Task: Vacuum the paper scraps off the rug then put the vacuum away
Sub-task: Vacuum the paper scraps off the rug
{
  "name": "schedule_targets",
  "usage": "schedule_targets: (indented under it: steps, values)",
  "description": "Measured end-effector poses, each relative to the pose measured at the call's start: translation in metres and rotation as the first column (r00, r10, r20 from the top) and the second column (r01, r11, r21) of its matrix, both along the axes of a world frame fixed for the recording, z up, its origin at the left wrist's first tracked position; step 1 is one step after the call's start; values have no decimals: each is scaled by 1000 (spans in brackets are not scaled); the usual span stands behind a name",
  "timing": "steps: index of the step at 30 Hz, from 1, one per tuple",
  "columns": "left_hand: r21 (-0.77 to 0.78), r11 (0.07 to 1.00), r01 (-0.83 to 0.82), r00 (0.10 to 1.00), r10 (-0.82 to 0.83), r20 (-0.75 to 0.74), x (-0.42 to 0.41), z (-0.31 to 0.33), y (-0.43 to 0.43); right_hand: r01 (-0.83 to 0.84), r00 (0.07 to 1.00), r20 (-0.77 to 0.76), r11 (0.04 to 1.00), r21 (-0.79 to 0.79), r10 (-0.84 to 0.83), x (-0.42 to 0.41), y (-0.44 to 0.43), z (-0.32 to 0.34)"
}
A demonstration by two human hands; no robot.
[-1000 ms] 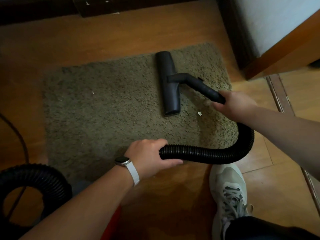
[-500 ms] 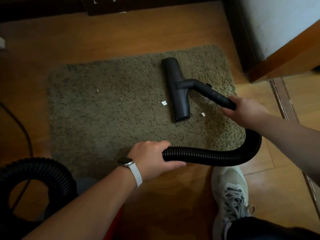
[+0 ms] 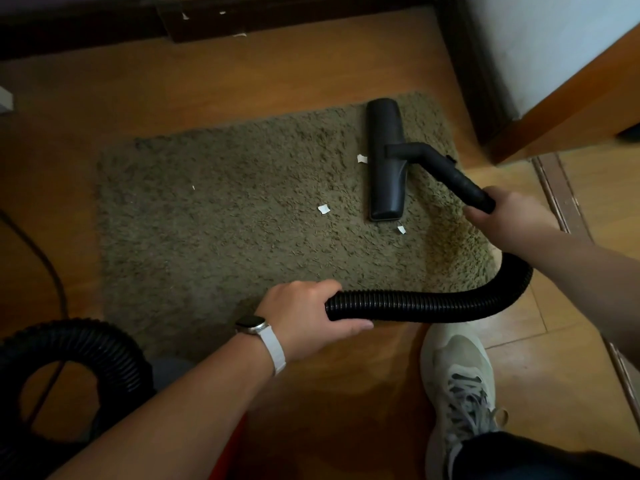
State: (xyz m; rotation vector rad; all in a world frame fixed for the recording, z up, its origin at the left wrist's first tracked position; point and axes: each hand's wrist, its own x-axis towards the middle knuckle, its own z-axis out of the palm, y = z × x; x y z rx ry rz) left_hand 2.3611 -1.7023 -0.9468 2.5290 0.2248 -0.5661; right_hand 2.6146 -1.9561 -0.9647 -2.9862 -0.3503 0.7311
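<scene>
An olive shag rug (image 3: 225, 216) lies on the wooden floor. The black vacuum floor head (image 3: 385, 161) rests flat on the rug's right part. My right hand (image 3: 509, 216) grips the black wand just behind the head. My left hand (image 3: 308, 318) grips the ribbed black hose (image 3: 433, 304), which curves from the wand round the rug's near right corner. White paper scraps lie on the rug: one (image 3: 362, 158) left of the head, one (image 3: 323, 209) further left, one (image 3: 401, 230) below the head, and a tiny one (image 3: 193, 187).
More hose coils at the lower left (image 3: 79, 358), with a thin cable (image 3: 45, 271) on the floor beside it. My shoe (image 3: 460, 382) stands on the floor right of the rug's near edge. Dark furniture (image 3: 207, 19) runs along the back. A wooden door frame (image 3: 554, 109) stands at right.
The floor head has moved to the right across the rug, uncovering two paper scraps to its left. Both hands keep their grips.
</scene>
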Motion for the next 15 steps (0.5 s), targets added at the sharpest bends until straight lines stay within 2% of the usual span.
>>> schedule_targets:
  steps: [4, 11, 15]
  values:
    - [-1, 1000, -13, 1000, 13, -7, 0, 1, 2, -58, 998, 3, 998, -6, 58, 2, 13, 1]
    - [2, 999, -38, 999, 38, 4, -3, -3, 7, -251, 967, 38, 966, -56, 254, 7, 65, 6]
    - [-1, 998, -58, 998, 58, 7, -3, -3, 9, -251, 966, 39, 964, -83, 255, 11, 74, 7]
